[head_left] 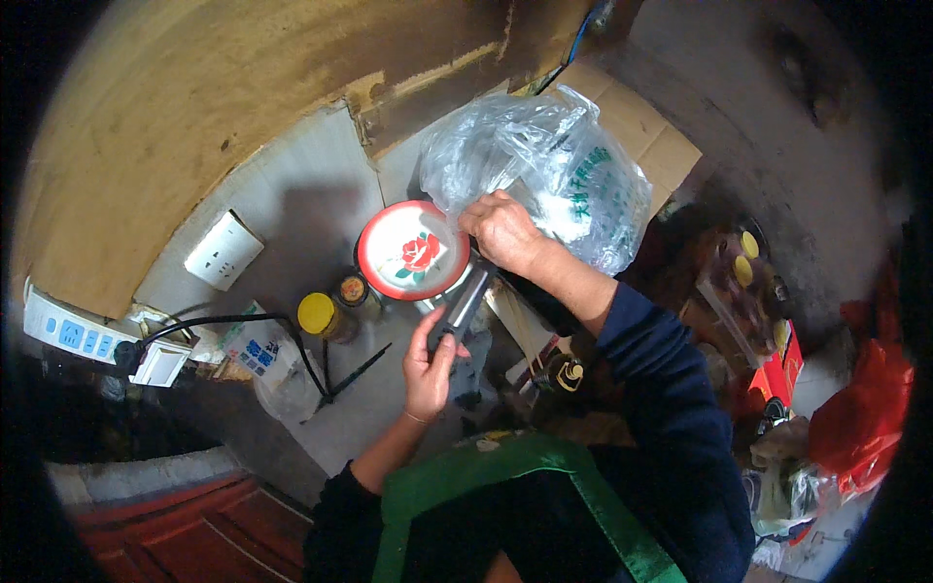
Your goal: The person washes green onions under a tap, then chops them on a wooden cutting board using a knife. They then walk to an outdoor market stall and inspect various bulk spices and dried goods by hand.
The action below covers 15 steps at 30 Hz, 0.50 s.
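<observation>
My left hand [430, 377] is closed round a slim, dark, flat object with a shiny grey face [467, 302]; its exact kind is not plain. That object slants up toward the lower right rim of a white enamel plate [393, 247] with a red rim and a rose design. At the plate's right rim, my right hand [505, 233] has its fingers bent together beside a large clear plastic bag [600, 209] with green print. Whether these fingers grip the rim, the bag's edge or something small is hidden.
Left of the plate stand a yellow-lidded jar [316, 313] and a smaller dark jar [352, 290]. A black cable [233, 320] runs from a white power strip [73, 330] on the left. Behind the bag lies cardboard [637, 121]. A dark bottle [565, 373] stands near my right forearm.
</observation>
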{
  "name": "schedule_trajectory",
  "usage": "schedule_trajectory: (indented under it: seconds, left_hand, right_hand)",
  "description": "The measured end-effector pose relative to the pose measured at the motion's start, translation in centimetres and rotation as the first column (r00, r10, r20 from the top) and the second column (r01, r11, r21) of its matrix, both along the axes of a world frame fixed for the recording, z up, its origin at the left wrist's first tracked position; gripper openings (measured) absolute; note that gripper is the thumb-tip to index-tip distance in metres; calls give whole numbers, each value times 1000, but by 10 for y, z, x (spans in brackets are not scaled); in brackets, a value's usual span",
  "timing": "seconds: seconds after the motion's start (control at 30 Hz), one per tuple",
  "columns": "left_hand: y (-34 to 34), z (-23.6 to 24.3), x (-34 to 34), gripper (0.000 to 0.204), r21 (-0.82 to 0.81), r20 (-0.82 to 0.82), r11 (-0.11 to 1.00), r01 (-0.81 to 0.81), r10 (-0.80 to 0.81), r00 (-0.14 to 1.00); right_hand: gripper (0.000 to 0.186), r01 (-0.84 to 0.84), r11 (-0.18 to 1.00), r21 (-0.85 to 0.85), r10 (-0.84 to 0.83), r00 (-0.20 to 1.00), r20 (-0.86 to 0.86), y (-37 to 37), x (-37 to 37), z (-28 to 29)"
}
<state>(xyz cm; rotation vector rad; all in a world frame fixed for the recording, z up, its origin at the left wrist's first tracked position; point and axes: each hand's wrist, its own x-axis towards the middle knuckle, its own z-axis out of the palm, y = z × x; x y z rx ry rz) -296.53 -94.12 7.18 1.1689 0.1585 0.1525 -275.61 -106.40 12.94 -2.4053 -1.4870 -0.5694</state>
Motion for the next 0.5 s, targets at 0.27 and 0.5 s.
schedule_trajectory:
  seconds: [0.27, 0.5]
  left_hand:
    - [21, -2, 16, 32, 65, -28, 991, -118, 120, 992]
    - [33, -4, 25, 29, 0, -21, 986, -164, 164, 986]
  right_hand:
    - [16, -115, 992, -51, 111, 991, -77, -34, -26, -8]
    - [24, 2, 991, -136, -18, 993, -113, -78, -44, 6]
